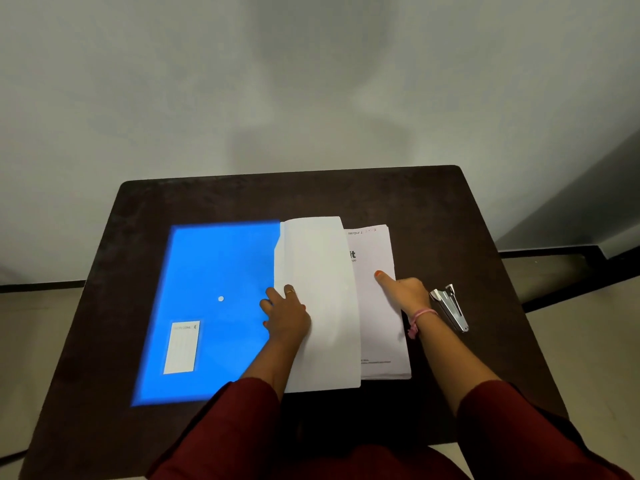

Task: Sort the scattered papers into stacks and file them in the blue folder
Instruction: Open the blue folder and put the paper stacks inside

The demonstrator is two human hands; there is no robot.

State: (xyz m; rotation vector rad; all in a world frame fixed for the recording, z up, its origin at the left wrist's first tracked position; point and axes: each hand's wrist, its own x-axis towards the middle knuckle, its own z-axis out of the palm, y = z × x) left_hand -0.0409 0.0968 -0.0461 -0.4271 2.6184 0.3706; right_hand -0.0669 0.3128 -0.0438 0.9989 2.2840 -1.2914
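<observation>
The blue folder point(214, 271) lies flat on the left half of the dark table point(433, 202), with a white label point(181, 346) and a white snap dot on its cover. To its right, a stack of printed papers point(379, 327) lies on the table. A bundle of blank-faced white sheets point(320, 271) is folded over to the left of that stack, its left edge overlapping the folder. My left hand point(285, 315) grips the left edge of the turned sheets. My right hand point(405, 292) presses its straight index finger on the printed stack.
A silver stapler point(450, 306) lies on the table just right of my right wrist. The table's far edge meets a pale wall. Bare dark tabletop shows behind the folder and along the front edge.
</observation>
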